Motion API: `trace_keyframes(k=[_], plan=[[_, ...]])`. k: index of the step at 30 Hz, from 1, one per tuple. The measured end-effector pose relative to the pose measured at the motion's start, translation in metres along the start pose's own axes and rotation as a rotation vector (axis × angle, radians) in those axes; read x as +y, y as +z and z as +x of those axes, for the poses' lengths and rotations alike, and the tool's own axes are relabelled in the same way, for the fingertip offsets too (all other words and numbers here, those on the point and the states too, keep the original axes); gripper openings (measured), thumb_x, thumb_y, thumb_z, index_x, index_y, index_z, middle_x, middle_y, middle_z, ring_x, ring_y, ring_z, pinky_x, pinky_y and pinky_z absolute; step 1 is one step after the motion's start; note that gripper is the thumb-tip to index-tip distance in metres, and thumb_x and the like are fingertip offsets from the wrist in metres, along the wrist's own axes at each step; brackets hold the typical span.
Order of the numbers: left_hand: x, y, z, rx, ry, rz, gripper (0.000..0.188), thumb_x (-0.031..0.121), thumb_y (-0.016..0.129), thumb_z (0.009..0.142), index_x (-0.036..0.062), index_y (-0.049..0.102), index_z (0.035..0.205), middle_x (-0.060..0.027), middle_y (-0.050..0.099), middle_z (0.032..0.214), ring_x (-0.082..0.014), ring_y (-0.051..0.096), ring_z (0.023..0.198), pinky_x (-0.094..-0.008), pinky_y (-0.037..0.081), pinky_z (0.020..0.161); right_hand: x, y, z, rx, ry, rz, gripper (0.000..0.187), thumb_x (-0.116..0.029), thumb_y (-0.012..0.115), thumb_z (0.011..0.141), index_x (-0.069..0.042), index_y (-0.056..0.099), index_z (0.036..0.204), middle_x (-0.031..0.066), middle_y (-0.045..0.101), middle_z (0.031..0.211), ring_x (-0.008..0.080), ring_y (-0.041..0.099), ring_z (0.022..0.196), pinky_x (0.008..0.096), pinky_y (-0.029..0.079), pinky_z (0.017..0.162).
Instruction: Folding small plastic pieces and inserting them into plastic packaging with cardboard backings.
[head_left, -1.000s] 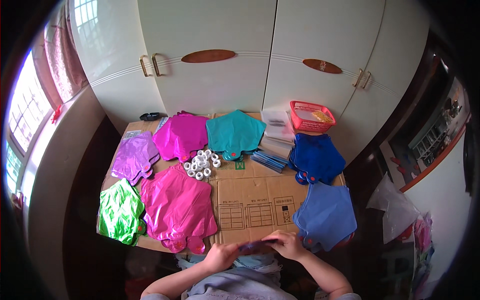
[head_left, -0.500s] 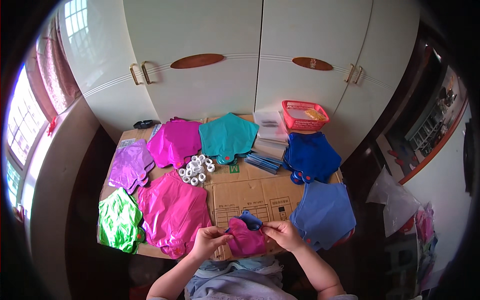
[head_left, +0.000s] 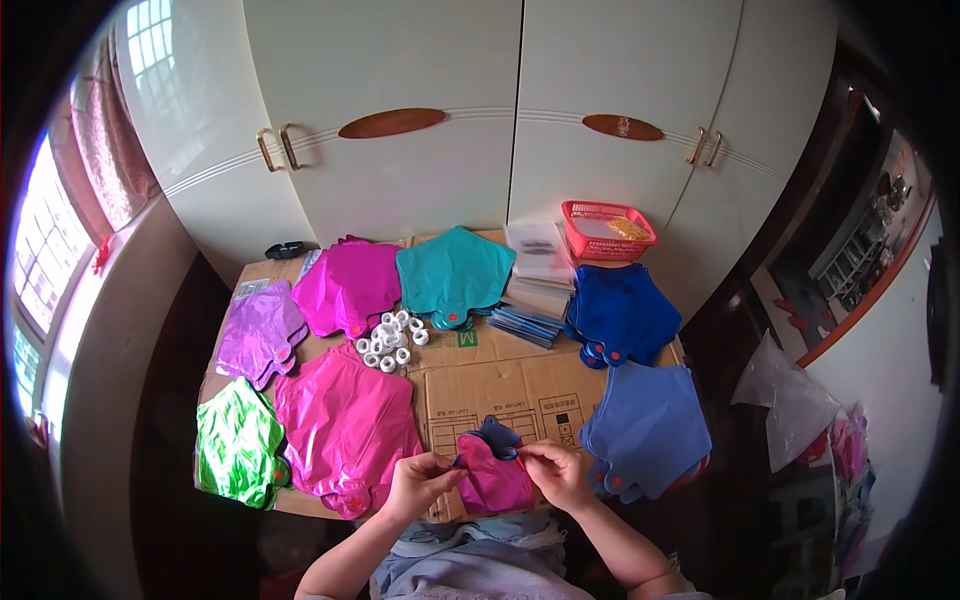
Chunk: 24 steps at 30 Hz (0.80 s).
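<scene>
A small shiny magenta piece of foil-like material (head_left: pixel 493 485) with a dark-blue scalloped part (head_left: pixel 497 436) at its top is held over the near edge of the cardboard. My left hand (head_left: pixel 422 484) pinches its left edge between thumb and fingers. On the other side my right hand (head_left: pixel 557 474) pinches the right edge, where a thin red strip shows. The exact kind of this piece cannot be made out. Beside my left hand lies a larger pink stack (head_left: pixel 350 430) of similar scalloped sheets; a periwinkle-blue stack (head_left: pixel 648 425) is to the right of my right hand.
Cardboard (head_left: pixel 470 385) covers the table. Around it lie green (head_left: pixel 240 440), lilac (head_left: pixel 258 330), magenta (head_left: pixel 348 285), teal (head_left: pixel 455 275) and royal-blue (head_left: pixel 625 310) stacks. White rings (head_left: pixel 385 345), clear sleeves (head_left: pixel 540 255) and a red basket (head_left: pixel 610 228) stand farther back, before a white cabinet (head_left: pixel 390 60).
The blue part at the top has shifted slightly and looks more spread. My right hand has moved a little to the left; both hands keep their pinch.
</scene>
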<state>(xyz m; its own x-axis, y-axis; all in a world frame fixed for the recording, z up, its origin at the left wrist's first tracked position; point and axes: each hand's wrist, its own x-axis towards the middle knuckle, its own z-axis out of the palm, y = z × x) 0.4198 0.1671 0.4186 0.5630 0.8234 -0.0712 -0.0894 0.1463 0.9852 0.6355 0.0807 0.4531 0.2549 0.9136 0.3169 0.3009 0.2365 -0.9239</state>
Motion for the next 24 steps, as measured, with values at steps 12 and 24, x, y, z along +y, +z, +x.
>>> trace_keyframes(k=[12, 24], plan=[[0.000, -0.003, 0.015, -0.037, -0.083, 0.100, 0.007, 0.002, 0.071, 0.081, 0.0023, 0.064, 0.079, 0.0004, 0.064, 0.074, -0.0044, 0.059, 0.065, -0.0196, 0.049, 0.058, 0.020, 0.006, 0.002, 0.014, 0.317, 0.350, 0.015, -0.011, 0.070, 0.084, -0.003, 0.067, 0.095, 0.0010, 0.066, 0.085, 0.0057, 0.059, 0.073, 0.0207, 0.047, 0.063], [0.007, -0.002, 0.054, -0.119, -0.226, 0.248, 0.017, 0.012, 0.072, 0.080, -0.0025, 0.067, 0.088, -0.0008, 0.065, 0.074, -0.0047, 0.056, 0.064, -0.0213, 0.047, 0.057, 0.054, -0.019, 0.042, -0.254, 0.406, 0.023, 0.013, -0.013, 0.068, 0.084, 0.000, 0.067, 0.086, 0.0010, 0.065, 0.067, 0.0047, 0.055, 0.060, 0.0224, 0.043, 0.055]])
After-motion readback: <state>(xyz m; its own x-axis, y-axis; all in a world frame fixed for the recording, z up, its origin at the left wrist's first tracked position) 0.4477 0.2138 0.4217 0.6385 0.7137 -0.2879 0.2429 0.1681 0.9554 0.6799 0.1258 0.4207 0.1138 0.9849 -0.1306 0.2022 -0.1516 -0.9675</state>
